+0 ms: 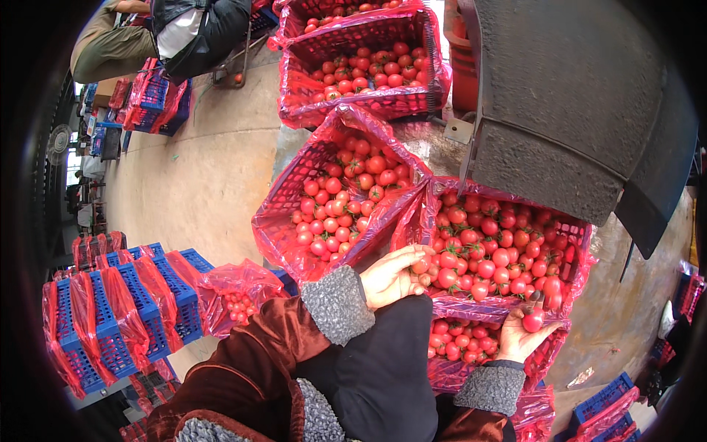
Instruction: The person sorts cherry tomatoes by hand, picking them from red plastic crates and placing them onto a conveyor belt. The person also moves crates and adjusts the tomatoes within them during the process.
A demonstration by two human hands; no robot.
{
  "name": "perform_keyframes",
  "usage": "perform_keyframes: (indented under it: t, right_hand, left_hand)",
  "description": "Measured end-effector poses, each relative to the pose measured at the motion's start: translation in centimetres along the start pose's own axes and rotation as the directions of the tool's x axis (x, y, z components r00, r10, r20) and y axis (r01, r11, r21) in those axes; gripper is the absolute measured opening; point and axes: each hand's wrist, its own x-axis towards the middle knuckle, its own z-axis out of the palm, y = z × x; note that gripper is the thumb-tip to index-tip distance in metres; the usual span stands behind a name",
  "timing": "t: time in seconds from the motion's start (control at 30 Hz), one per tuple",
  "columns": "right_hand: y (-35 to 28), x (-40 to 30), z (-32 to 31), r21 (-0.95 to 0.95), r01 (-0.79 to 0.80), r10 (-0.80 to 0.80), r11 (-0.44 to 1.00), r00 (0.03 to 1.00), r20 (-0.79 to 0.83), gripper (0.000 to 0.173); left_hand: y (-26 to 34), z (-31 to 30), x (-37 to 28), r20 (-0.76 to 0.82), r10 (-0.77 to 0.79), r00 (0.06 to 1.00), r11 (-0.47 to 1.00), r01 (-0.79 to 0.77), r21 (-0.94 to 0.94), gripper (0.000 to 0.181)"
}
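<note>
My left hand (395, 276) is at the left edge of a lined crate full of red tomatoes (486, 248), its fingers around a tomato (421, 265). My right hand (522, 334), palm up over the front edge of that crate, holds one red tomato (533, 320) in its fingers. A second crate with a pink plastic liner (276, 221) stands tilted to the upper left, partly filled with tomatoes. Below my hands, another lined crate holds tomatoes (461, 340), partly hidden by my right hand and sleeve.
A dark rubbery chute or flap (552, 110) hangs over the upper right of the full crate. More lined tomato crates (353, 102) stand beyond. Blue crates with pink plastic (127, 309) are stacked at left. A seated person (116, 44) is at the upper left.
</note>
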Motion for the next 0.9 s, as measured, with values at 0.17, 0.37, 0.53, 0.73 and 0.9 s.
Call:
perform_keyframes:
  t: [0.17, 0.37, 0.53, 0.73, 0.9]
  right_hand:
    - [0.0, 0.2, -0.7, -0.150, -0.037, 0.047, 0.988, 0.997, 0.064, 0.047]
    - [2.3, -1.1, -0.2, -0.507, -0.105, 0.117, 0.855, 0.993, -0.009, 0.025]
    - [6.3, -3.2, 1.2, -0.859, -0.045, 0.332, 0.511, 0.931, 0.149, 0.027]
    - [8.1, -4.9, 2.1, -0.873, -0.019, 0.387, 0.487, 0.901, 0.196, 0.043]
    - [7.5, -5.5, 2.2, -0.868, 0.009, 0.365, 0.496, 0.905, 0.217, 0.045]
  left_hand:
    - [-0.1, -0.9, 0.1, 0.191, -0.122, 0.974, 0.988, 0.138, -0.073, 0.045]
    - [-0.2, -0.2, 0.1, 0.129, -0.107, 0.986, 0.994, 0.107, 0.009, 0.047]
    - [-1.1, 2.1, -0.1, 0.039, 0.083, 0.996, 0.806, -0.090, 0.585, 0.036]
    - [-1.7, 2.6, -0.2, 0.295, 0.251, 0.922, 0.174, -0.343, 0.923, 0.047]
    - [-2.1, 3.0, -0.3, 0.434, 0.192, 0.880, -0.156, -0.410, 0.899, 0.061]
